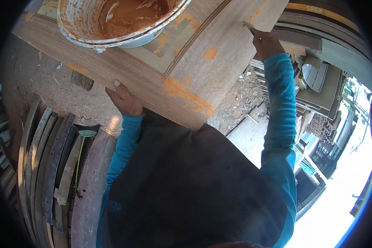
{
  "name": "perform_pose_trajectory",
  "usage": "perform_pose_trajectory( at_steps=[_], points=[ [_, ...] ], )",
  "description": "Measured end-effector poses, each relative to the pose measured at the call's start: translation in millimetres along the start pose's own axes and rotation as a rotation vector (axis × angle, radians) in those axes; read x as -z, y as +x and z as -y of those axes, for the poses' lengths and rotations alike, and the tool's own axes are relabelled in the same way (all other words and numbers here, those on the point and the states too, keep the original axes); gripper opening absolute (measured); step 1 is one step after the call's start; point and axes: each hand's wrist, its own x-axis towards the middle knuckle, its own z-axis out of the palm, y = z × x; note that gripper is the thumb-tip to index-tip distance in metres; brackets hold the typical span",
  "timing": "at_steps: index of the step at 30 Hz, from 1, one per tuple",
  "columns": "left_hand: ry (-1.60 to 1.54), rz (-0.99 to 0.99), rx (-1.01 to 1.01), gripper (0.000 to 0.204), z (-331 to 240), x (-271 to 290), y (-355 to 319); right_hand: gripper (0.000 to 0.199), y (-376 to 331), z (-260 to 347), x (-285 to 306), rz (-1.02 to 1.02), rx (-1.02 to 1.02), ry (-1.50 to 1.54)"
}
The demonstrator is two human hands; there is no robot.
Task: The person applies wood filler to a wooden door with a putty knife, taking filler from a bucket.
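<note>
A wooden door panel (194,97) with a grooved inset and orange filler patches (211,54) lies before me. My left hand (126,100) grips its near edge, thumb on top and the other fingers out of sight beneath the wood. At the panel's far right, my right hand (267,44) is closed round a small putty knife (249,26). The blade's tip meets the wood close to an orange streak. On the panel's far left stands a white bucket (130,41), smeared inside and part full of orange-brown filler (128,18).
Curved boards (41,165) lean together at the lower left, with a green fly swatter (82,142) among them. Stacked planks and panels (318,89) line the right side. Sawdust and chips cover the ground (49,78). The panel's near corner touches my dark shirt.
</note>
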Motion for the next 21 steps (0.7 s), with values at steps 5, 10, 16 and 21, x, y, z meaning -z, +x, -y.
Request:
perform_pose_trajectory(
  at_steps=[5,10,16,21],
  points=[
    [-0.018,-0.039,0.081,0.070,-0.4,-0.6,-2.5,0.027,8.3,24.5,23.3,0.302,0.169,-0.318],
    [0.024,-0.034,0.026,0.067,-2.9,-2.6,-2.5,0.029,-8.1,57.8,16.4,0.187,-0.066,-0.059],
    [0.029,-0.043,0.053,0.066,-0.8,-0.5,-3.1,0.030,-21.5,90.8,21.7,0.212,-0.287,0.165],
    [0.064,-0.023,0.018,0.066,0.3,1.1,-0.3,0.033,-38.9,124.8,32.9,0.185,-0.435,0.335]
  ],
)
